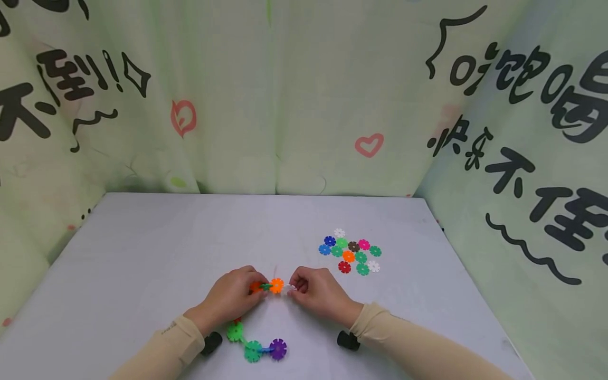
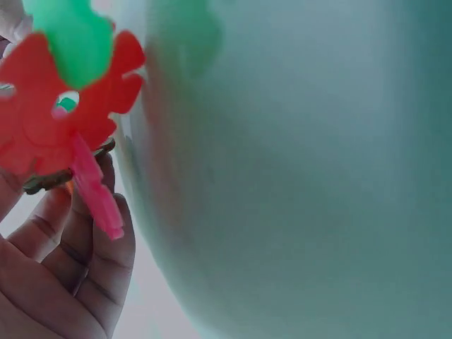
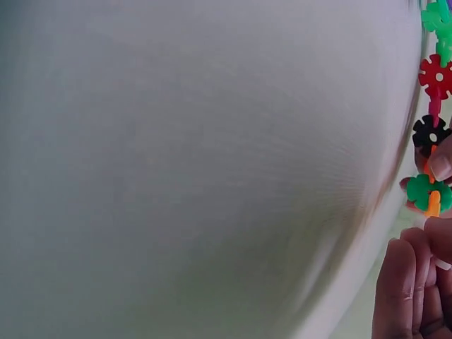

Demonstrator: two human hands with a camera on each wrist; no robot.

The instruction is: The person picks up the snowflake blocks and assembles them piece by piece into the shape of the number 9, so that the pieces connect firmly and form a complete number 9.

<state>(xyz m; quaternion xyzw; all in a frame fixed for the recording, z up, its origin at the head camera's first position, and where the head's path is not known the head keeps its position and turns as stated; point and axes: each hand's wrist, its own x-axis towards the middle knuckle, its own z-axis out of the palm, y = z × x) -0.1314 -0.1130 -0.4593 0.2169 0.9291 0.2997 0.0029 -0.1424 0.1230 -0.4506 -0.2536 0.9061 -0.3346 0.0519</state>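
Grey surface (image 1: 142,253) under me, and the snowflake-disc chain (image 1: 256,345) already runs from purple and green near my left wrist up to the orange disc (image 1: 276,285) at its head. My left hand (image 1: 233,298) pinches the chain just behind that orange disc; my right hand (image 1: 318,290) pinches a white disc (image 1: 288,288) against it, not clearly seated. Beyond the orange disc, to the right, a loose pile of discs (image 1: 351,253) waits, so I judge plenty remains.

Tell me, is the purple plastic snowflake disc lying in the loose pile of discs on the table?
No, the purple plastic snowflake disc ends the joined chain near the left hand.
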